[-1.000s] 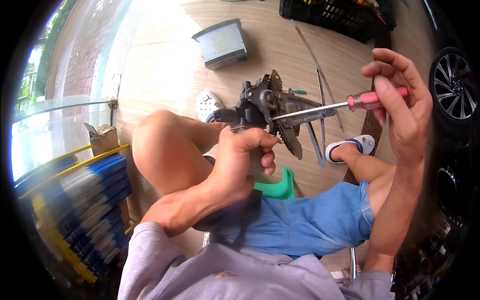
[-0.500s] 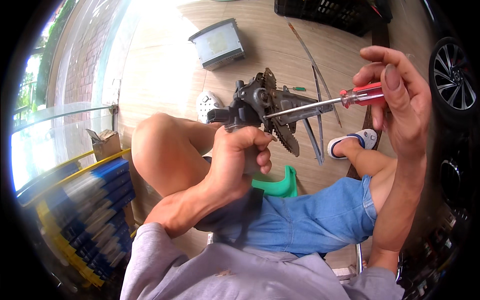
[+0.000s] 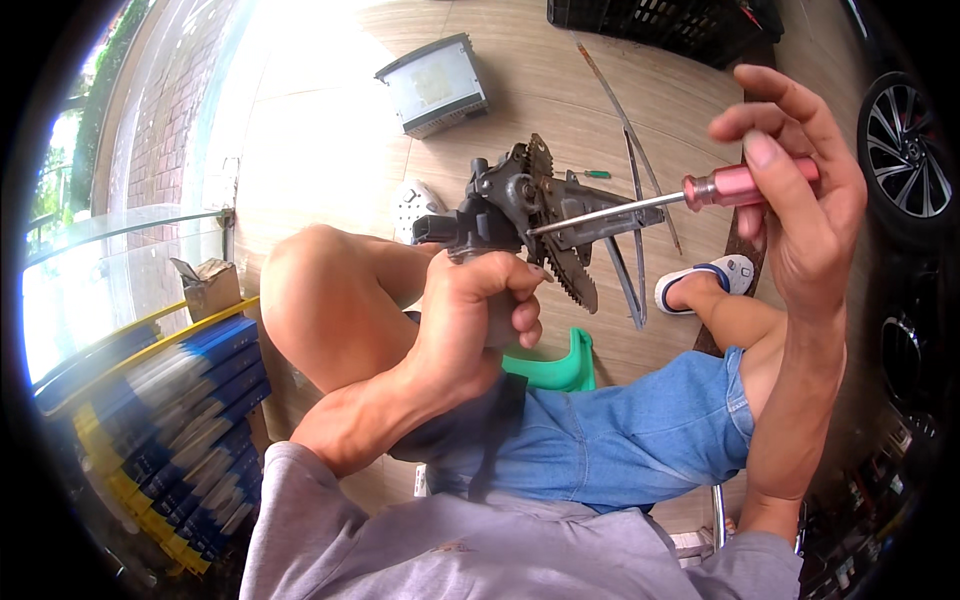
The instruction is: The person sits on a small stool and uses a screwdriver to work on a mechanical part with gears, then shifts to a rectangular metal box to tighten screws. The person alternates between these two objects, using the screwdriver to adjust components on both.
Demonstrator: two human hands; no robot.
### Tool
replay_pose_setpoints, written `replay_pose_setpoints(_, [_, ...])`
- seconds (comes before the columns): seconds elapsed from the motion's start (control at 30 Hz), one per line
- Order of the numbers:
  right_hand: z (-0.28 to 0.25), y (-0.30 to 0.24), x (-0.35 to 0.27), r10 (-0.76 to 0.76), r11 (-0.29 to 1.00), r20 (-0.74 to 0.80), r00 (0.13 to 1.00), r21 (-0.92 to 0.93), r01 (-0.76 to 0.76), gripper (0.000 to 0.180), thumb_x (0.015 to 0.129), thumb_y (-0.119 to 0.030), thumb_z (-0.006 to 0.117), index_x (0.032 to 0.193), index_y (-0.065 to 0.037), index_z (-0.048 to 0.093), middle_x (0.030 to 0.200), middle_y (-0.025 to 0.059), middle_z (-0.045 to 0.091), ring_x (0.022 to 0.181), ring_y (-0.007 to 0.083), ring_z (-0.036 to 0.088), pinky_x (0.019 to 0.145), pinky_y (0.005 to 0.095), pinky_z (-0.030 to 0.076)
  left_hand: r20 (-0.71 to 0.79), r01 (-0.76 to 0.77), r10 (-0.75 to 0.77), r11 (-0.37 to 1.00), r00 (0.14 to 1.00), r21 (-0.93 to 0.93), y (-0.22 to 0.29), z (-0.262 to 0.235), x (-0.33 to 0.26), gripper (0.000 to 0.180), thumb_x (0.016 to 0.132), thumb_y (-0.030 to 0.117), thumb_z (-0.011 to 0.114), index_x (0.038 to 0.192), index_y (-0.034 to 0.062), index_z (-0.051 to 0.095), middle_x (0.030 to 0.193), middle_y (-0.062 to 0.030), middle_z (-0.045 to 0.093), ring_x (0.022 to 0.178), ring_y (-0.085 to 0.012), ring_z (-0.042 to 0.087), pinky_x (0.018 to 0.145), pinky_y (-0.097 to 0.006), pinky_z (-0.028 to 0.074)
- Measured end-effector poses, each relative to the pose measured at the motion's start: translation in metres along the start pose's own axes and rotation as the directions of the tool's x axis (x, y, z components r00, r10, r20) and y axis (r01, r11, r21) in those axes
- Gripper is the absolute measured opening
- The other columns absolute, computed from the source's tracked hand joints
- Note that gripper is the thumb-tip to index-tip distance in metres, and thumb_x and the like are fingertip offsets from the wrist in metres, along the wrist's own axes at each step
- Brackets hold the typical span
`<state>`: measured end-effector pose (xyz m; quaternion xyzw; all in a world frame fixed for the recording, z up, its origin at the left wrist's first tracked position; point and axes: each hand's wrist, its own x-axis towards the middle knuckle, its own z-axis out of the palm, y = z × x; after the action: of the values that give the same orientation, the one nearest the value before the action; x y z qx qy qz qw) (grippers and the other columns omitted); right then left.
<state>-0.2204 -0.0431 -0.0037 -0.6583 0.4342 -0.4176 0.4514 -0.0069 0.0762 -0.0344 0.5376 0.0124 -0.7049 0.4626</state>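
My left hand (image 3: 462, 312) is closed round the dark motor end of a car window regulator (image 3: 522, 195), holding it above my lap. The regulator has a toothed gear plate and metal arms reaching right. A screwdriver (image 3: 725, 186) with a clear red handle lies between the thumb and fingers of my right hand (image 3: 815, 205). Its long steel shaft slants down to the left, and the tip meets the regulator beside the gear plate. My right index finger is raised off the handle. What exactly the tip touches is too small to tell.
A metal box-shaped unit (image 3: 432, 87) lies on the floor beyond my knees, with a black crate (image 3: 660, 30) farther right. A small green screwdriver (image 3: 597, 174) lies behind the regulator. There is a green plastic piece (image 3: 560, 370) below, blue boxes (image 3: 200, 400) at left, and a car wheel (image 3: 907, 147) at right.
My right fingers have shifted on the screwdriver handle and risen slightly; the thumb has moved left along it and the handle has turned. The left hand and regulator stay almost still.
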Motion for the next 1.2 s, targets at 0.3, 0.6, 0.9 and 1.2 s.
replay_pose_setpoints(0.3, [0.004,-0.004,0.001,0.081,0.996,0.003,0.997,0.043,-0.081,0.037,0.1,-0.023,0.052,0.125,0.004,0.057,0.095,0.0122,0.069,0.048,-0.0001,0.048,0.041,0.0133,0.032,-0.004,-0.003,0.003,1.0,1.0,0.019,0.003,-0.001,-0.001,0.012,0.081,0.004,0.058,0.071,0.0043,0.051,0.065,-0.0048,0.049,0.052,-0.015,0.046,0.047,-0.031,0.037])
replay_pose_setpoints(0.6, [0.001,-0.002,0.003,0.167,0.986,0.053,0.985,-0.019,-0.166,0.04,0.098,-0.023,0.054,0.127,0.005,0.054,0.1,0.0134,0.068,0.055,0.0021,0.053,0.044,0.0146,0.036,-0.01,0.0,0.0,1.0,1.0,0.017,0.003,-0.003,-0.001,0.007,0.081,0.004,0.058,0.076,0.002,0.053,0.067,-0.006,0.05,0.052,-0.0153,0.047,0.047,-0.032,0.039])
replay_pose_setpoints(0.9, [0.002,-0.01,0.001,0.214,0.977,0.051,0.975,0.008,-0.215,0.046,0.094,-0.02,0.059,0.13,0.006,0.05,0.098,0.0118,0.067,0.06,0.0053,0.058,0.046,0.015,0.04,-0.008,-0.003,0.003,1.0,1.0,-0.003,0.002,-0.007,-0.002,0.005,0.081,0.004,0.058,0.078,0.0009,0.056,0.068,-0.0067,0.051,0.053,-0.0157,0.047,0.047,-0.032,0.039])
replay_pose_setpoints(1.2, [-0.001,-0.004,0.0,0.111,0.992,0.082,0.99,0.058,-0.116,0.046,0.091,-0.014,0.057,0.132,0.006,0.048,0.097,0.0108,0.067,0.07,0.0067,0.061,0.052,0.0161,0.044,0.0,0.003,-0.003,1.0,1.0,-0.011,0.003,-0.009,-0.003,0.007,0.081,0.005,0.058,0.076,0.0009,0.057,0.068,-0.0071,0.051,0.054,-0.0157,0.046,0.048,-0.032,0.039])
